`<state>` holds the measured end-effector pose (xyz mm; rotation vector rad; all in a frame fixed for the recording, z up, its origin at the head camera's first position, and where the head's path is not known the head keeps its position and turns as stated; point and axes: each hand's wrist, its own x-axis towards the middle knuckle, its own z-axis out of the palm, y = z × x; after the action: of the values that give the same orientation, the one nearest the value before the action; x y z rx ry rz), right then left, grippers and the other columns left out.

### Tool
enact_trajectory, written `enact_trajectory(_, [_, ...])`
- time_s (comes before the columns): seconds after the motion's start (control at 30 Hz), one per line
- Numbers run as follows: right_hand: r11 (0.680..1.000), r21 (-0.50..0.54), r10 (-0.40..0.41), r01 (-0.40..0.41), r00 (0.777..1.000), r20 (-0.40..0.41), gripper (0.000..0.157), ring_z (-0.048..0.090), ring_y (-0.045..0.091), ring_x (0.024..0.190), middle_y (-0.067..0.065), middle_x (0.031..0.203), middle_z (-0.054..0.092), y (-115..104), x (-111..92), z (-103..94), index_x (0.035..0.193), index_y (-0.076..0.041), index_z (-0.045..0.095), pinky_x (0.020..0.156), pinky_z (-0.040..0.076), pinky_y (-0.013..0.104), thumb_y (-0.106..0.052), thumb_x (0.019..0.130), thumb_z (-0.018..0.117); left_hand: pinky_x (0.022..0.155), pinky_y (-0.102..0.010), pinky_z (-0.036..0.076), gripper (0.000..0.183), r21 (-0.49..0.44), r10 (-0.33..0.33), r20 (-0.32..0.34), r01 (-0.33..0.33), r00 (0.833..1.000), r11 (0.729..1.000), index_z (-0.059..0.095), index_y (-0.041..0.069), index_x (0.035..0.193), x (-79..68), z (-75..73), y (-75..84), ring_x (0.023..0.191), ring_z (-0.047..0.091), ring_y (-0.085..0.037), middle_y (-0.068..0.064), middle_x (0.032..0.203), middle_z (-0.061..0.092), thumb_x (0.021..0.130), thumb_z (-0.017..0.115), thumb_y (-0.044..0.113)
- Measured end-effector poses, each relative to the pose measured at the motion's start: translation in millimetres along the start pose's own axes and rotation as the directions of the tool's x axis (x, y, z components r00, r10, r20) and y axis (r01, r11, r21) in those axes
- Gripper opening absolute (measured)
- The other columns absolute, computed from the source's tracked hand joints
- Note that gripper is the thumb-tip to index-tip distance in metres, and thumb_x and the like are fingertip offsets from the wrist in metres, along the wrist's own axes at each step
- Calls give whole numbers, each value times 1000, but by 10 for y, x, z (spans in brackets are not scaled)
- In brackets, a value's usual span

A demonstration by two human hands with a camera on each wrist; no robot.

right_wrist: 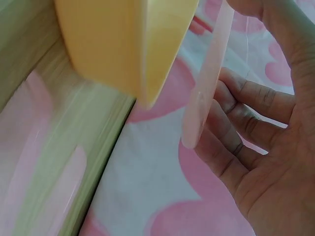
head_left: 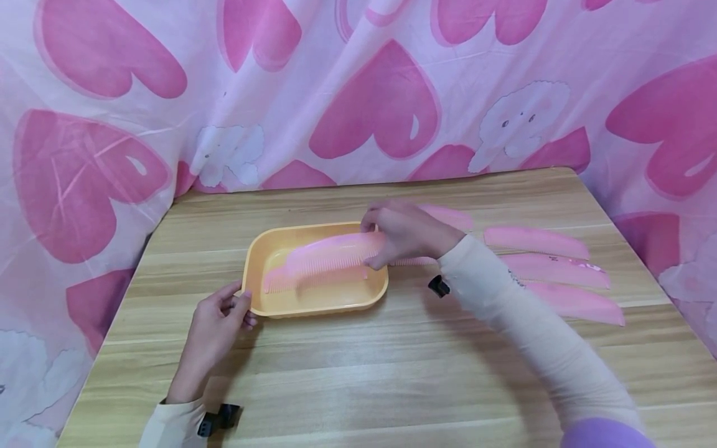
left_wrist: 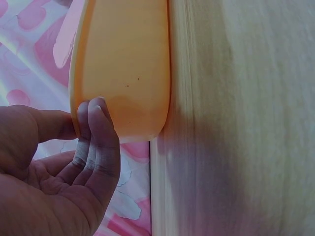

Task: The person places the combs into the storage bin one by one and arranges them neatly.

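A yellow-orange tray [head_left: 336,303] with rounded corners stands on the wooden table. My left hand [head_left: 215,330] pinches its near left corner; in the left wrist view the thumb and fingertips grip the rim from both sides. Over the tray, my right hand [head_left: 409,233] holds a pink comb [head_left: 333,249] by its right part, teeth toward me. The right wrist view has this comb [right_wrist: 209,83] edge-on between thumb and fingers. Beneath it, another pink comb [head_left: 274,285] lies inside the tray, partly hidden by the held one.
Right of the tray, several pink combs lie on the table, among them a rear comb [head_left: 534,241], a middle comb [head_left: 560,269] and a front comb [head_left: 579,303]. One more comb [head_left: 450,216] lies behind my right hand. A pink heart-patterned curtain [head_left: 375,106] hangs beyond the table.
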<state>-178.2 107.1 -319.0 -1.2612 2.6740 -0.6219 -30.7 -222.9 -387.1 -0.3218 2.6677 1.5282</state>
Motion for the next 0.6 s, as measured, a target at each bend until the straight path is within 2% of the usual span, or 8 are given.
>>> enact_trajectory(0.23, [999,-37,-21,23,998,53,48,55,17,84,-1,99,63,-149,159,131,102,-7,72,75,49,30,-39,68,86,64,-24,60,49,20,-27,-1,27,1000,999,46,-9,145,-6,0,20,71,67,-16,-16,90,68,107,54,20])
enact_trajectory(0.6, [993,-116,12,6,989,150,41,53,17,83,-2,94,60,-259,311,337,92,-11,71,66,46,30,-42,70,85,65,-25,61,50,34,-44,-2,45,999,998,44,-8,147,-5,3,23,73,68,-17,-17,94,69,107,52,21])
